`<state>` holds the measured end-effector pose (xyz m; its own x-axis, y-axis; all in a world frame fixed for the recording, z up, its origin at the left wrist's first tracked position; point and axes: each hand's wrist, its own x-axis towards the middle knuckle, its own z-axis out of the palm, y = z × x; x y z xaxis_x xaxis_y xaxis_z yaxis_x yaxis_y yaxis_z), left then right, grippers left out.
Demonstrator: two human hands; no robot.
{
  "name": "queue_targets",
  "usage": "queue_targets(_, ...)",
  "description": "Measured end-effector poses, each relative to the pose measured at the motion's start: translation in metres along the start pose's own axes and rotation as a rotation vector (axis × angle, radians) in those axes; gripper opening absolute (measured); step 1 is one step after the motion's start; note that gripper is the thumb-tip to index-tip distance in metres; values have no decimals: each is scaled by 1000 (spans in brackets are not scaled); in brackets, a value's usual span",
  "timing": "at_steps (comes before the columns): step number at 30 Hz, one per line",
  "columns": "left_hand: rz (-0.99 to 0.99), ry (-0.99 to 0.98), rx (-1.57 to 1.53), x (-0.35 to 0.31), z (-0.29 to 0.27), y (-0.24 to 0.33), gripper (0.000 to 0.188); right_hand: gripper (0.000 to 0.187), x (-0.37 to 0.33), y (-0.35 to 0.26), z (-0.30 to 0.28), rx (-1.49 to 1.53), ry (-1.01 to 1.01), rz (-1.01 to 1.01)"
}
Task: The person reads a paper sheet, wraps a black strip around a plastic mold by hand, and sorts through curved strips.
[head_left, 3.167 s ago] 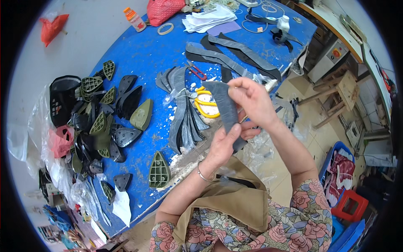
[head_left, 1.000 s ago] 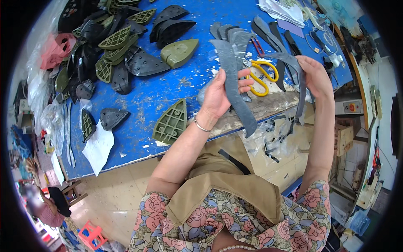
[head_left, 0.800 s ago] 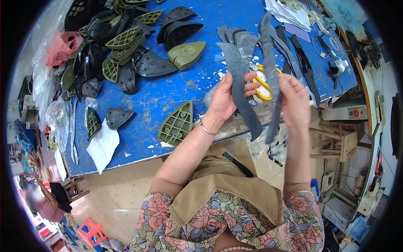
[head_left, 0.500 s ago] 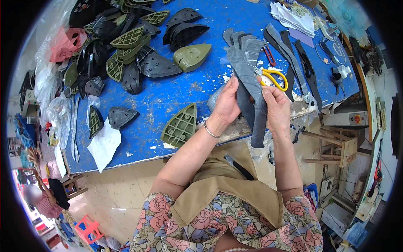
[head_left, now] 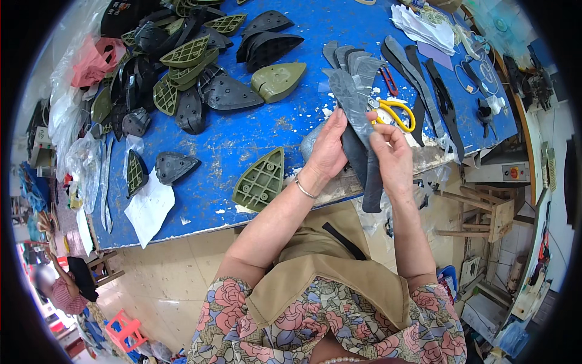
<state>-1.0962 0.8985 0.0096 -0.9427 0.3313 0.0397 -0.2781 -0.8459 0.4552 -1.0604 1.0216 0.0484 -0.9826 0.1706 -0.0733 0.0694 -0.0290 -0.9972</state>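
Note:
My left hand is closed along the left side of a long, dark grey curved strip that looks like leather or rubber, its wide rounded end pointing away from me. The fingers of my right hand pinch the strip's right edge near its middle. A darker layer lies beneath it in the left hand, and the narrow tail hangs past the table edge. Just beyond the right hand are yellow-handled scissors, and more grey strips fan out behind. A thin red-handled tool lies beside them.
Olive and black moulded pieces are heaped at the table's far left. One olive ribbed piece lies near my left forearm. More dark strips and white papers lie to the right. A wooden stool stands beyond the table edge.
My right hand's fingertips have shifted slightly left and away from me along the strip. The strip's wide end has shifted and lies flatter. The left hand stays almost in place.

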Motion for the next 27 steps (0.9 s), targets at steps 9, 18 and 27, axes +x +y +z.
queue_targets(9,-52,-18,-16,-1,-3,-1,42,18,-2,-29,-12,-162,-62,147)
queue_targets(18,-118,-149,-142,-5,-12,1,34,36,5,-45,-9,150,-529,278)
queue_targets(27,-146,2,-21,-3,-10,2,48,29,17,-30,1,88,-546,404)
